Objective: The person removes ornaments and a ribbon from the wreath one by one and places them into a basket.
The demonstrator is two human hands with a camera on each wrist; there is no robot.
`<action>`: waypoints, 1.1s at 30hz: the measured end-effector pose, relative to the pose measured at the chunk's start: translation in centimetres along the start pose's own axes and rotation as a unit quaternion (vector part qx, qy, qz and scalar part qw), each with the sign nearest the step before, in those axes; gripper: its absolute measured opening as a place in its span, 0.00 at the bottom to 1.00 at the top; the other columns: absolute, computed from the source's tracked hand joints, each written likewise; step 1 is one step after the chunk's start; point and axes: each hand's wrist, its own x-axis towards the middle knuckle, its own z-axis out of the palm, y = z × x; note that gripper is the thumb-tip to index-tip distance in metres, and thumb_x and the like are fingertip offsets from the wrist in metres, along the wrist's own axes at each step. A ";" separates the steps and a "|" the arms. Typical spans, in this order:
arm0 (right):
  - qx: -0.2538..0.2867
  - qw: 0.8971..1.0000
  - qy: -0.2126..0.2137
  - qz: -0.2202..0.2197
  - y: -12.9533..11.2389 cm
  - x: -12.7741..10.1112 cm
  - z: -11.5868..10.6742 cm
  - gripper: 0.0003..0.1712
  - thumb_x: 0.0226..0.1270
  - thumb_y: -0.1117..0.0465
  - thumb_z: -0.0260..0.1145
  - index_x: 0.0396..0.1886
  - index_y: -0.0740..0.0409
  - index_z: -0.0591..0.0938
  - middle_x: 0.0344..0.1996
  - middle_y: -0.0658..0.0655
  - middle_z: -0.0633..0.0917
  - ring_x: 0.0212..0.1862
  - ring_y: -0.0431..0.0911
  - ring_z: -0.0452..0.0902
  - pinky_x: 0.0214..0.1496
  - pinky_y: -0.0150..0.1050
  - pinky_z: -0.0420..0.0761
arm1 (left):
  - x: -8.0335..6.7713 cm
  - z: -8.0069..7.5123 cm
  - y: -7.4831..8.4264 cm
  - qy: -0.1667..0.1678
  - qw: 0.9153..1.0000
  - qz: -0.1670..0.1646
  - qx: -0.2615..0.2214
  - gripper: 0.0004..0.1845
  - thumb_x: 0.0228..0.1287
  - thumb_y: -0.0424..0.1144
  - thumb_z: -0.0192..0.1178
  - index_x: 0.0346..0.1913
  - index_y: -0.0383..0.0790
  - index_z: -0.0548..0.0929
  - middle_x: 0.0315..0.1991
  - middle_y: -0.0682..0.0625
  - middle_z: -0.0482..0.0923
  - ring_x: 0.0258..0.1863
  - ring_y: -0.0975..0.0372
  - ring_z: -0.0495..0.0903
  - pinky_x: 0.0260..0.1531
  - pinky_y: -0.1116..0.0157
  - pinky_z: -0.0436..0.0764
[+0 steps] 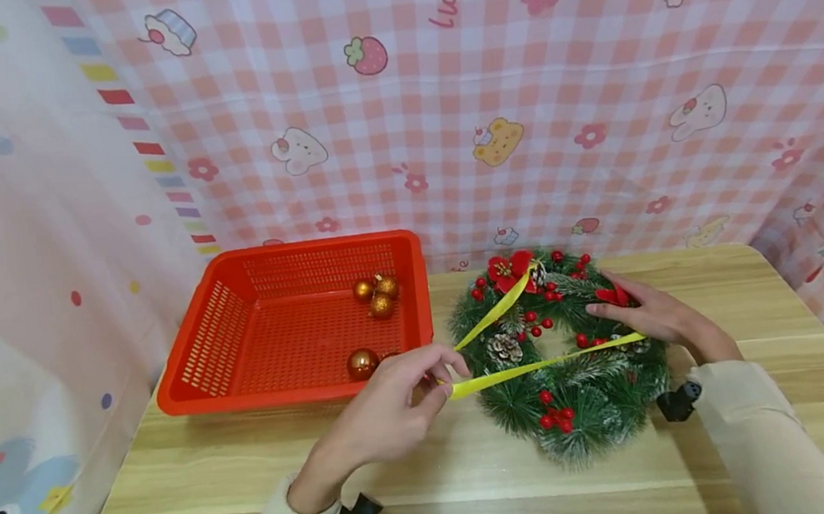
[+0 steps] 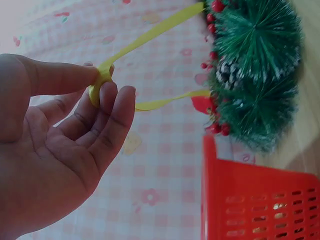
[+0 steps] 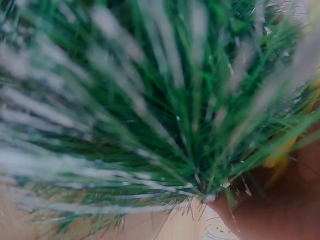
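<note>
A green wreath point(image 1: 581, 432) with red berries, pinecones and red flowers lies on the wooden table. Attached to it, a yellow ribbon point(image 1: 503, 377) runs in two strands out to my left hand point(image 1: 393, 405). Thumb and fingertips pinch the ribbon point(image 2: 101, 82) where it folds, as the left wrist view shows. My right hand point(image 1: 663, 318) rests on the wreath's right side, its thumb and visible finger extended over the greenery beside a red flower point(image 1: 615, 296); its other fingers are hidden. Blurred green needles point(image 3: 150, 115) fill most of the right wrist view.
Left of the wreath stands a red plastic basket point(image 1: 298, 393) with perforated sides. Inside it sit a cluster of gold glitter balls point(image 1: 381, 305) and a shiny copper-coloured ball point(image 1: 362, 363). A checked cloth point(image 1: 413, 123) hangs behind the table.
</note>
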 end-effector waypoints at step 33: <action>-0.013 1.000 0.018 0.004 0.2 -0.1 0.4 0.54 0.69 0.27 0.49 0.81 0.48 0.41 0.75 0.76 0.47 0.70 0.79 0.45 0.62 0.78 0.52 | -2.1 -8.4 1.3 0.281 0.959 0.007 -0.039 0.10 0.66 0.21 0.55 0.47 0.33 0.77 0.36 0.48 0.77 0.35 0.57 0.81 0.38 0.67 0.83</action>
